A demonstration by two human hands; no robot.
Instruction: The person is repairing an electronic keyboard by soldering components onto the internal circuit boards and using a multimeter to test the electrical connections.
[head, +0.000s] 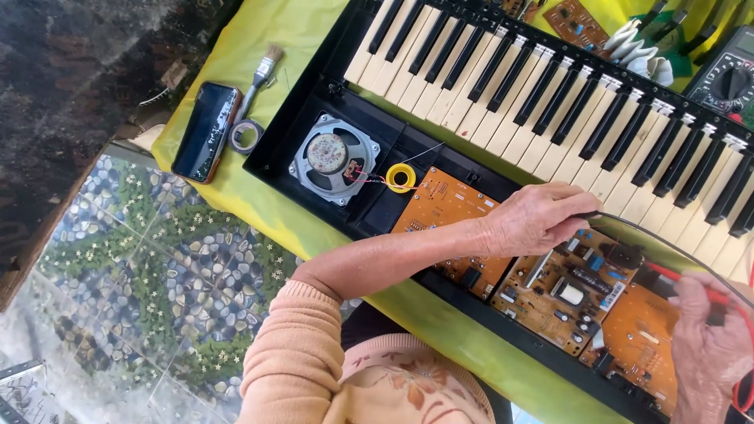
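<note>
- Yellow-green cloth (259,216) covers the surface; dark stone at upper left, pebble-pattern floor w/ small flowers below left.
- Opened electronic keyboard (550,102) lies diagonally on cloth; top cover off, keys exposed, black lower case (287,129) open.
- Inside case: round speaker (334,157) at left end, red/white wires running to a small yellow tape roll (400,177) just beside it.
- Orange circuit boards (565,294) in a row along the near edge of case, components face up.
- Left hand (538,218): over the boards, fingers pressed together, pinching a black probe (587,214) by its body; black lead runs off to the right. Tip seems to be at or near the board, contact pt hidden by hand.
- Right hand (707,345): at right frame edge, fingers closed on a red probe (695,286), over the rightmost board; tip partly hidden.
- Multimeter (726,78) at upper right beyond the keys, dial visible, reading not legible.
- Off to left on cloth: phone (206,132) screen dark, small grey tape roll (245,135) touching a paintbrush (259,78).
- Loose board (577,22) + white bits (640,51) beyond the keys, top of frame.
- Status (judgement): disassembly done, boards accessible; probing appears underway w/ both probes in hand. Case not closed up, cover not in view.
</note>
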